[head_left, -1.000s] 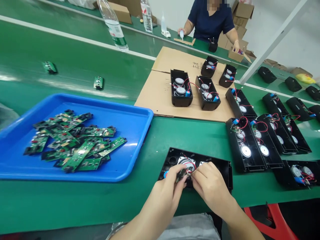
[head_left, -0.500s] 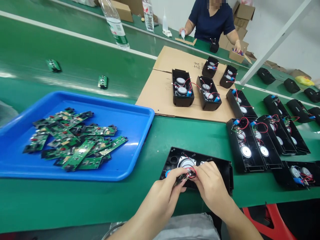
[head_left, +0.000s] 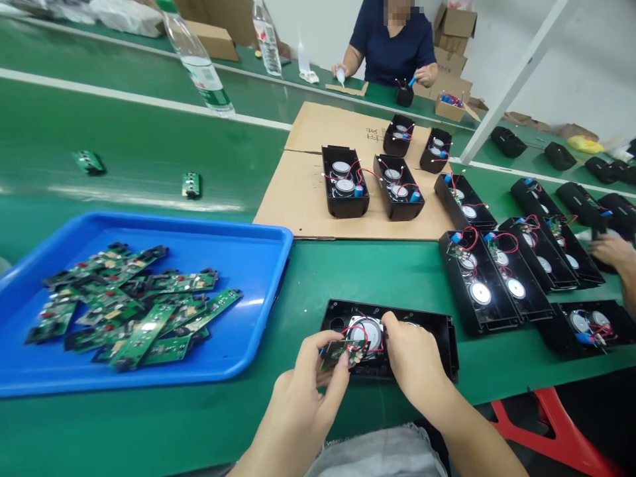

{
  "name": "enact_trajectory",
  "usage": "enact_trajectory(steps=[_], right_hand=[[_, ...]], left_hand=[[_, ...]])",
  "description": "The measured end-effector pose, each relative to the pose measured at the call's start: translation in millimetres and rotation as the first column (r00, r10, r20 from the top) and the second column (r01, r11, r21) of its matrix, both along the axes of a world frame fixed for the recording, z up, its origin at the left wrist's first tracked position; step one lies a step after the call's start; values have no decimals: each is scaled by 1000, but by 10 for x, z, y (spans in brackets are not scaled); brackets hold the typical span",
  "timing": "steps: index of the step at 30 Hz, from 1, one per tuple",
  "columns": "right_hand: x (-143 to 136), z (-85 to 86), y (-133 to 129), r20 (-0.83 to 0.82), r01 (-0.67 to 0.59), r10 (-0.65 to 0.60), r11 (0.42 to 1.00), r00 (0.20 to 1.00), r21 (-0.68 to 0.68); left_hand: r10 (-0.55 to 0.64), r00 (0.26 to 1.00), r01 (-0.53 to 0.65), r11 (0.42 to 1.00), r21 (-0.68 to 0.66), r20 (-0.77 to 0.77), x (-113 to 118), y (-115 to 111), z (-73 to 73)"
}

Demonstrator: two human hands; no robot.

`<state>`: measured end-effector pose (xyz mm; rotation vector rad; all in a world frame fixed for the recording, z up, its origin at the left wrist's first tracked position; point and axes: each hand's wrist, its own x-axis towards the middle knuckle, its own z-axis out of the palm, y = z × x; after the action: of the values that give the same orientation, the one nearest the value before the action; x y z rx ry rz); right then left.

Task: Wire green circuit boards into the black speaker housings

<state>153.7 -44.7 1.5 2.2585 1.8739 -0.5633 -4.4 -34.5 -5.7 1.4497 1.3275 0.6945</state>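
My left hand (head_left: 318, 381) pinches a green circuit board (head_left: 338, 354) between thumb and fingers, above the left part of a black speaker housing (head_left: 432, 344). Red and black wires run from the board over a round speaker (head_left: 366, 333) in the housing. My right hand (head_left: 410, 341) reaches into the housing just right of that speaker, its fingers closed; what they hold, if anything, is too small to make out. The housing lies on the green table in front of me, its open side up.
A blue tray (head_left: 271, 291) of circuit boards is at the left. Several black housings with speakers stand on cardboard (head_left: 298, 192) and at the right. A person (head_left: 392, 40) works across the table; another person's hand (head_left: 613, 252) shows at the right edge.
My hands have moved apart; the left has shifted left with the board, now turned to show its face. Across the table, the person has lifted a blue part. A hand has appeared at the right edge.
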Motion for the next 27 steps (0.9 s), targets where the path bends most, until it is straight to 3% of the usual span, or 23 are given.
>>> enact_trajectory(steps=[3, 6, 8, 11, 14, 16, 18, 20, 23, 25, 27], right_hand=[[72, -34, -38, -251, 135, -94, 979, 963, 150], [160, -78, -115, -411, 196, -77, 947, 908, 255], [154, -92, -129, -339, 107, -6, 953, 941, 282], [67, -96, -70, -120, -33, 58, 980, 991, 198], [29, -109, 0, -63, 70, -58, 975, 996, 209], [75, -124, -9, -186, 168, -113, 935, 976, 313], [156, -134, -76, -396, 224, -39, 874, 917, 431], [234, -128, -175, -566, 223, 135, 826, 813, 518], [290, -105, -304, -661, 193, 267, 822, 701, 537], [280, -104, -344, -642, 175, 286, 812, 712, 556], [248, -121, -351, -566, 124, 344, 767, 749, 630]], left_hand=[[46, 999, -46, 999, 6, -5, 31, -3, 61], [43, 999, -43, 999, 28, 10, 68, -30, 49], [52, 998, -53, 997, 53, 23, 104, -64, 28], [79, 997, -80, 995, 57, 20, 161, -127, 41], [114, 993, -114, 992, 45, -2, 197, -174, 103], [148, 989, -147, 988, 57, -6, 209, -182, 129], [177, 984, -176, 981, 82, 0, 219, -169, 118], [187, 982, -187, 975, 120, 6, 229, -139, 72], [128, 992, -125, 971, 205, -2, 242, -84, -23], [65, 997, -54, 970, 237, -40, 252, -53, -67], [30, 996, -8, 971, 237, -88, 263, -33, -82]])
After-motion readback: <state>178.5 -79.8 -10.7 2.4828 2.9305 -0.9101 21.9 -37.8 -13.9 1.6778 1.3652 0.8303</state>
